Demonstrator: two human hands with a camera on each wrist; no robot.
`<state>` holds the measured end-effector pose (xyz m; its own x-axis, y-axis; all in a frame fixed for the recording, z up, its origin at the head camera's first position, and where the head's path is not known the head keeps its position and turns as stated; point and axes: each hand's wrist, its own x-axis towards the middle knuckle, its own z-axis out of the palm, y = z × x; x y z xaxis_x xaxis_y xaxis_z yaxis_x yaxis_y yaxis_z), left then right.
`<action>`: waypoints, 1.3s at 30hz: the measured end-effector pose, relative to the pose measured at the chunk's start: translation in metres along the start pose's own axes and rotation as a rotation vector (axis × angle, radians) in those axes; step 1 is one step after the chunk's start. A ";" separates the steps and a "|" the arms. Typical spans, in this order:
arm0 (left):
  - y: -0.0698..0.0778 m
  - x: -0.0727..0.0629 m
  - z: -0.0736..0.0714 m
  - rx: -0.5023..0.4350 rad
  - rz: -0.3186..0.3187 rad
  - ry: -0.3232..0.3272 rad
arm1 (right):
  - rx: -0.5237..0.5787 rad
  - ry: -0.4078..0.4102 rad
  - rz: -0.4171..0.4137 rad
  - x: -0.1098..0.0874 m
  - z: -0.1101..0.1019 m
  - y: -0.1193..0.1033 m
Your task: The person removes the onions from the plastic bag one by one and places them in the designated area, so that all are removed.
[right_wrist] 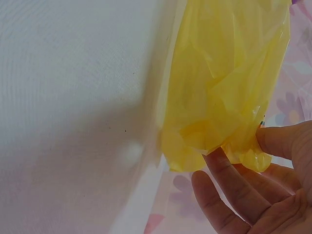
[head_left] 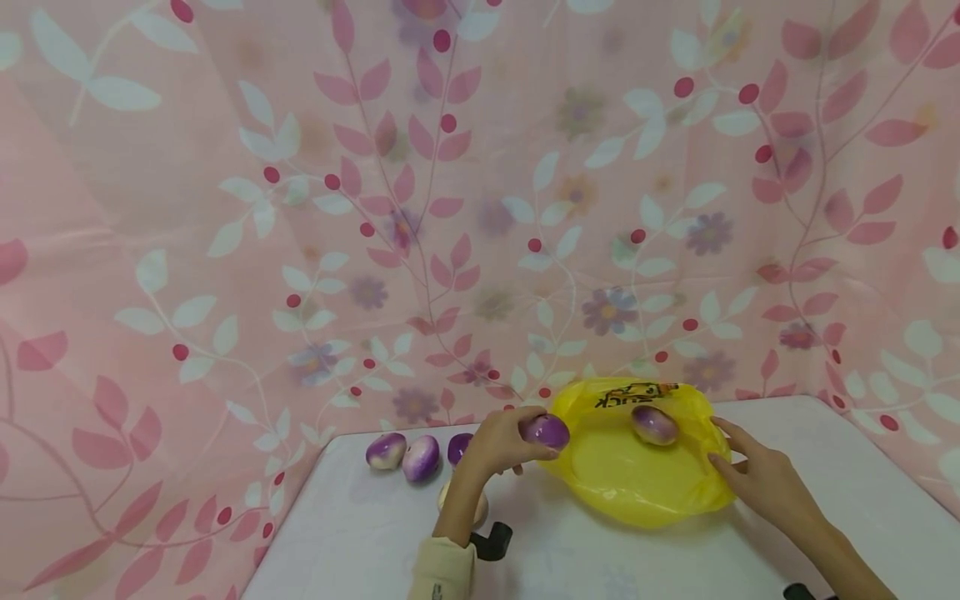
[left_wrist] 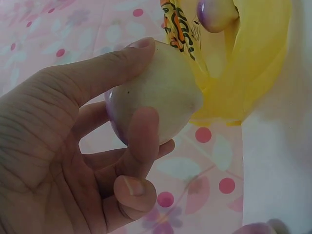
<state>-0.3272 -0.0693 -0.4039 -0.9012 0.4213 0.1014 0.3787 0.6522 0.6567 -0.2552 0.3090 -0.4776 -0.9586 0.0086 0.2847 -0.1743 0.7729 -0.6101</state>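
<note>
My left hand (head_left: 501, 443) grips a purple and white turnip (head_left: 547, 432) beside the left rim of a yellow plastic bag (head_left: 637, 487). In the left wrist view, this turnip (left_wrist: 168, 90) shows its pale side and small root tip between thumb and fingers. My right hand (head_left: 772, 479) pinches the bag's right edge; the right wrist view shows thumb and fingers on the crumpled yellow plastic (right_wrist: 219, 97). Inside the bag's wide mouth lies another turnip (head_left: 655, 426). Dark printing marks the bag's back side.
On the left of the white table (head_left: 322, 533) stand more turnips, one at the far left (head_left: 386, 451), one beside it (head_left: 422, 459), and others partly hidden behind my left hand and wrist. A pink floral cloth (head_left: 480, 250) hangs behind the table.
</note>
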 end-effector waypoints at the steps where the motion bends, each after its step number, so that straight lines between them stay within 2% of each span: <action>1: 0.000 -0.001 -0.001 -0.001 0.003 0.001 | 0.001 -0.002 0.002 0.000 0.000 0.000; 12: -0.021 -0.014 -0.018 -0.019 0.011 0.018 | -0.011 -0.010 0.008 0.002 0.000 -0.001; 16: -0.030 -0.021 -0.025 -0.001 -0.002 0.040 | -0.008 -0.015 0.012 0.004 0.001 -0.001; 22: -0.044 -0.029 -0.036 0.033 0.016 0.058 | -0.017 -0.004 0.006 0.004 0.001 -0.003; 29: -0.058 -0.041 -0.048 -0.021 -0.011 0.071 | -0.019 -0.007 0.007 0.004 0.000 -0.006; 36: -0.075 -0.054 -0.060 0.028 -0.064 0.100 | -0.019 -0.011 0.008 0.003 0.001 -0.005; 39: -0.080 -0.061 -0.063 0.013 -0.079 0.101 | -0.019 -0.019 0.014 0.003 0.002 -0.004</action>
<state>-0.3164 -0.1872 -0.4154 -0.9446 0.3037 0.1249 0.3083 0.6892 0.6557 -0.2572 0.3048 -0.4754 -0.9651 0.0080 0.2618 -0.1563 0.7845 -0.6001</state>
